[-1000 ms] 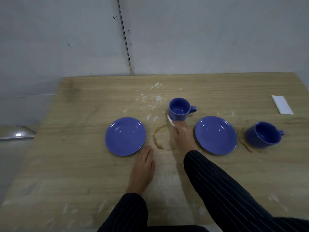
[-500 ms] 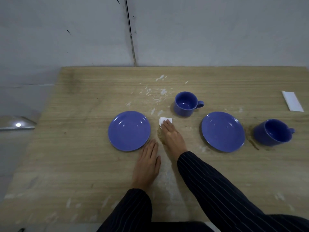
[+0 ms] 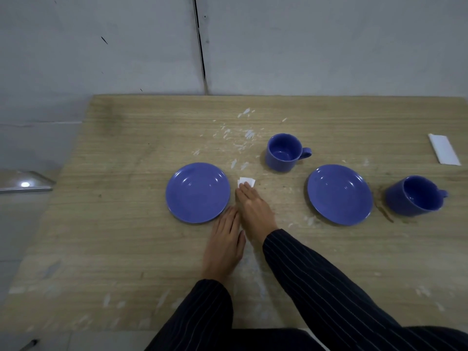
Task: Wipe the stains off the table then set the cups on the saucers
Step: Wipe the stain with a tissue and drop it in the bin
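Observation:
Two blue saucers lie on the wooden table (image 3: pixel 126 236): the left saucer (image 3: pixel 197 192) and the right saucer (image 3: pixel 339 194). A blue cup (image 3: pixel 283 152) stands behind the gap between them, and a second blue cup (image 3: pixel 415 195) stands right of the right saucer, with a brown stain (image 3: pixel 384 210) on the wood by its left side. My right hand (image 3: pixel 254 210) presses a small white tissue (image 3: pixel 246 182) flat on the table between the saucers. My left hand (image 3: pixel 224 245) rests flat beside it, fingers together, holding nothing.
A folded white napkin (image 3: pixel 443 152) lies at the far right edge of the table. White flecks are scattered over the wood behind the saucers and near the front edge. A grey wall stands behind the table. The table's left edge drops to the floor.
My right hand slid the tissue left from beside the centre cup, over the brown ring stain, which no longer shows. The left hand stayed flat.

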